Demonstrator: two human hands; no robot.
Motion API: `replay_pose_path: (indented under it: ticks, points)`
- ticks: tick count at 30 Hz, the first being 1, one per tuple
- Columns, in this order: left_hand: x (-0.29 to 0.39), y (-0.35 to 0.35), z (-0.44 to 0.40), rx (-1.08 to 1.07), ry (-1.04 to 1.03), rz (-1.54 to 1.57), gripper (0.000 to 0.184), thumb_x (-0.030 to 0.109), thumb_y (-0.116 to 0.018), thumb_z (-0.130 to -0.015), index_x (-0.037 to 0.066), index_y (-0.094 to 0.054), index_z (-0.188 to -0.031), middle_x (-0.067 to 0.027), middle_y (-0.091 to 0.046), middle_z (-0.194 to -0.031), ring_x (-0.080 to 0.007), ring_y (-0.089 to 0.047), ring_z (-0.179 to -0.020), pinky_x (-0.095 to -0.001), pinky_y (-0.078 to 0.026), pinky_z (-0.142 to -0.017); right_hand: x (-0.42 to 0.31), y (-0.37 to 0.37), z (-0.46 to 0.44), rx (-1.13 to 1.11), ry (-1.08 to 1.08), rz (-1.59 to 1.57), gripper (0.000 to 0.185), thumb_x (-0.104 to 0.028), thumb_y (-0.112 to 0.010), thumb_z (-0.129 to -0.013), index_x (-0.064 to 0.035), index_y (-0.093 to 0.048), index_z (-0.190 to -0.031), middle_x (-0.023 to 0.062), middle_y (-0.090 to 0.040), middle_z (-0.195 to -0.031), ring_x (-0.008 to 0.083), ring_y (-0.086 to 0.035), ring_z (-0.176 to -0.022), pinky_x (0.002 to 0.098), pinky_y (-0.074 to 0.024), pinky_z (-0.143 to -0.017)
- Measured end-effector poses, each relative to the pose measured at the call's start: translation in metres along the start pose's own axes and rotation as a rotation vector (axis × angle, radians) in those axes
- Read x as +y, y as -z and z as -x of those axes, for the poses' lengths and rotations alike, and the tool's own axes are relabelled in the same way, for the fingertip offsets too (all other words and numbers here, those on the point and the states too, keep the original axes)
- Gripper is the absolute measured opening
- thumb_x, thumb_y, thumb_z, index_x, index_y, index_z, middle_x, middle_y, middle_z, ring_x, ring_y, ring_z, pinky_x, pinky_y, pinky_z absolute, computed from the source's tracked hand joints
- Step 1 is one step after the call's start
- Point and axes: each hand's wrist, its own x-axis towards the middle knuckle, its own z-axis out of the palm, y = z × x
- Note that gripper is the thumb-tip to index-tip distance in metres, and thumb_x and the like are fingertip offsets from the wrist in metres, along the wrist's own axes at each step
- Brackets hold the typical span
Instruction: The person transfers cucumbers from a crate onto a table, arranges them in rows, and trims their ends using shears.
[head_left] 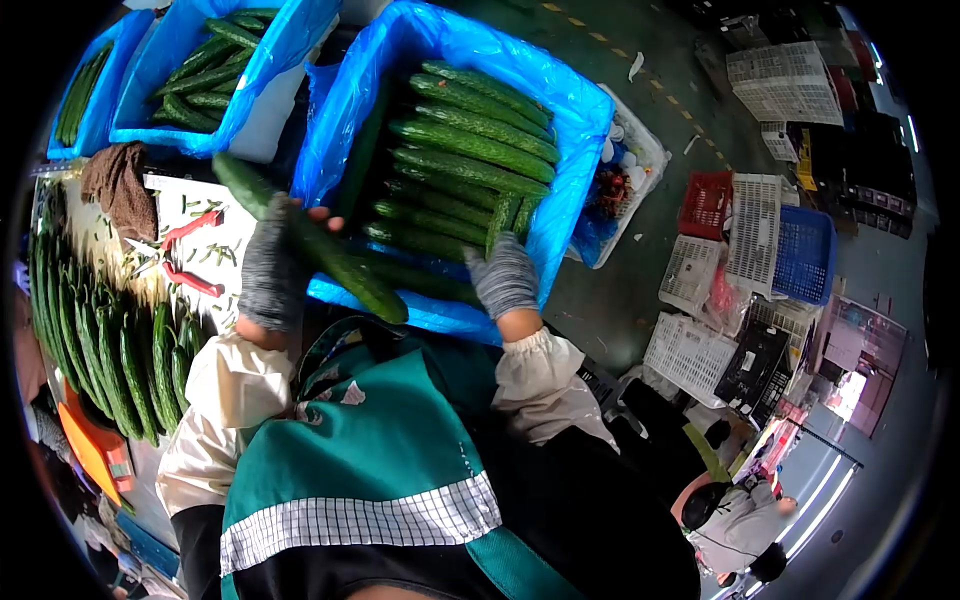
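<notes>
Gray-gloved, a worker's left hand (272, 265) is closed around one cucumber (340, 265), which slants across the palm from beyond the knuckles back toward the body. The right hand (505, 280) reaches forward, wrist nearly straight, fingers on the near ends of two angled cucumbers (508, 218); whether it grips them cannot be told. Both forearms wear cream sleeves (545, 385).

Just beyond and between the hands stands one blue-lined crate (565, 90), with at least seven more cucumbers (475, 135) lying side by side. Left of the left hand, on the desk (175, 205), are one pair of red-handled scissors (192, 227), one brown cloth (122, 190) and a row of cucumbers (115, 360) overlapping too much to count. Beyond that hand are two further lined crates (283, 55), both holding cucumbers. Well right of the right hand sit one red basket (705, 205) and one blue basket (805, 255).
</notes>
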Motion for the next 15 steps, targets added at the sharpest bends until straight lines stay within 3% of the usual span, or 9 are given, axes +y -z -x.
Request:
replay_pose_path:
  ticks: [2, 6, 8, 15]
  points:
    - [0.012, 0.010, 0.006, 0.057, -0.026, -0.001, 0.029, 0.034, -0.050, -0.084, 0.008, -0.048, -0.098, -0.0132, -0.056, -0.090, -0.0291, -0.056, -0.086, -0.0431, -0.045, -0.075, 0.010, 0.005, -0.010, -0.220, -0.184, 0.045, 0.059, -0.042, -0.056, -0.074, 0.0058, -0.047, -0.107, 0.0238, -0.058, -0.093, 0.0337, -0.056, -0.088, 0.0386, -0.0451, -0.078]
    - [0.020, 0.032, 0.014, 0.039, -0.056, 0.020, 0.029, 0.036, -0.049, -0.084, 0.010, -0.049, -0.097, -0.0106, -0.057, -0.092, -0.0280, -0.055, -0.089, -0.0435, -0.042, -0.080, 0.003, -0.002, -0.027, -0.289, -0.227, 0.012, 0.059, -0.041, -0.057, -0.073, 0.0052, -0.047, -0.108, 0.0250, -0.056, -0.099, 0.0339, -0.055, -0.094, 0.0377, -0.0442, -0.081]
    - [0.022, 0.038, 0.020, -0.044, -0.054, 0.030, 0.028, 0.034, -0.050, -0.084, 0.010, -0.049, -0.098, -0.0107, -0.057, -0.092, -0.0277, -0.055, -0.089, -0.0435, -0.042, -0.079, -0.004, -0.003, -0.031, -0.250, -0.359, -0.006, 0.059, -0.039, -0.058, -0.072, 0.0050, -0.047, -0.108, 0.0241, -0.055, -0.103, 0.0322, -0.055, -0.096, 0.0374, -0.0439, -0.082]
    - [0.023, 0.044, 0.040, 0.066, -0.077, 0.031, 0.028, 0.032, -0.052, -0.083, 0.009, -0.048, -0.099, -0.0120, -0.057, -0.088, -0.0287, -0.057, -0.084, -0.0410, -0.045, -0.073, -0.012, 0.024, -0.034, -0.293, -0.302, 0.065, 0.055, -0.042, -0.066, -0.064, -0.0018, -0.056, -0.099, 0.0190, -0.058, -0.100, 0.0300, -0.056, -0.094, 0.0365, -0.0454, -0.079]
